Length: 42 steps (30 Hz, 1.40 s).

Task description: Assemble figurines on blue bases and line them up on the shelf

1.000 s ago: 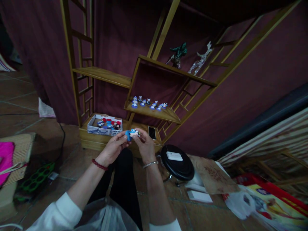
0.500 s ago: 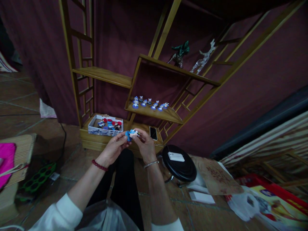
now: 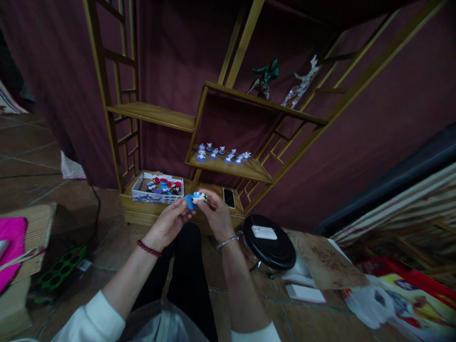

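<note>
Between my two hands is a small blue-and-white figurine (image 3: pixel 196 196) with a blue base, held in front of the lower shelf. My left hand (image 3: pixel 173 218) pinches the blue base end, a red bead bracelet on its wrist. The white upper part sits in the fingers of my right hand (image 3: pixel 216 216), which wears a silver bangle. Just left of them stands an open box (image 3: pixel 156 198) with several red, blue and dark figurines inside. Several more small figurines (image 3: pixel 214 152) with round bases stand upright on the shelf board (image 3: pixel 228 167) beyond my hands.
A phone (image 3: pixel 228 197) lies on the low cabinet at right. A black stool (image 3: pixel 269 247) holds a white box (image 3: pixel 264 232). Dark green and clear statues stand on the upper shelf (image 3: pixel 285 110). A plastic bag (image 3: pixel 368 301) rests on the floor at right.
The figurine has turned slightly in my fingers, with more of its blue base facing me. Both hands keep their grip, and the whole view has shifted a little.
</note>
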### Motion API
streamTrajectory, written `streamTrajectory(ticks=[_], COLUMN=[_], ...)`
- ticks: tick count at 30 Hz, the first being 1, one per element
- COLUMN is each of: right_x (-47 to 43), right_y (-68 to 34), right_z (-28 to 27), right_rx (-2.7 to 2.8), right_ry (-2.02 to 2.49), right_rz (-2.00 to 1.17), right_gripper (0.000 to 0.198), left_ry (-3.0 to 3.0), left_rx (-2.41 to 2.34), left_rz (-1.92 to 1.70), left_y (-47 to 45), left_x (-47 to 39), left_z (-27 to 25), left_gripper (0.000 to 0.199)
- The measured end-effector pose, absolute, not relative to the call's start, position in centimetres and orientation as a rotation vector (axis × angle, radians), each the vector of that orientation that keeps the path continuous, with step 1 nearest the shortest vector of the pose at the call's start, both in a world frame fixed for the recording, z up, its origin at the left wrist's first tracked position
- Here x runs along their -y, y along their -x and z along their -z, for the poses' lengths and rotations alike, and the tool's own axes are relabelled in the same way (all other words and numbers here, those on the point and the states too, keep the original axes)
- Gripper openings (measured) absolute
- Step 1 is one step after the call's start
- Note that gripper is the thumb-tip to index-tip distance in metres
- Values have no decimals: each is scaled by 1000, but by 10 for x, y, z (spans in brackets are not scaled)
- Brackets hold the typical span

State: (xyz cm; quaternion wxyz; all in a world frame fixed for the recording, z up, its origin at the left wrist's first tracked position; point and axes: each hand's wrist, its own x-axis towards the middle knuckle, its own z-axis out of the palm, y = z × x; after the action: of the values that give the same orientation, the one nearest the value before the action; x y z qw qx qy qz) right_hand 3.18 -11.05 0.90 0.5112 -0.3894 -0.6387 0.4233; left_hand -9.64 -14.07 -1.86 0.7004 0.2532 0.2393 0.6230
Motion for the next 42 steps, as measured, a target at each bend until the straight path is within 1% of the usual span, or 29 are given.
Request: streamTrajectory(ticks=[6,13,29,42], right_x=[108,106,99,101], right_y=[-30,-28,-32,-33], right_z=[-14,-11,-7,-16], right_rx=[1500,1480,1637,1832], right_ry=[933,921,880,843], right_rz=[-1088,-1161,-1114,-1037], right_gripper=[31,33,31,30], left_ry=[-524,-507,-503,-486], left_rx=[-495,-499,-515,-522], left_rz=[-1407,-1412,-1414,-1416], left_y=[96,97,99,100], left_x=[140,140,138,142], left_z=[17,19,24,22], left_gripper=[15,15,14,14])
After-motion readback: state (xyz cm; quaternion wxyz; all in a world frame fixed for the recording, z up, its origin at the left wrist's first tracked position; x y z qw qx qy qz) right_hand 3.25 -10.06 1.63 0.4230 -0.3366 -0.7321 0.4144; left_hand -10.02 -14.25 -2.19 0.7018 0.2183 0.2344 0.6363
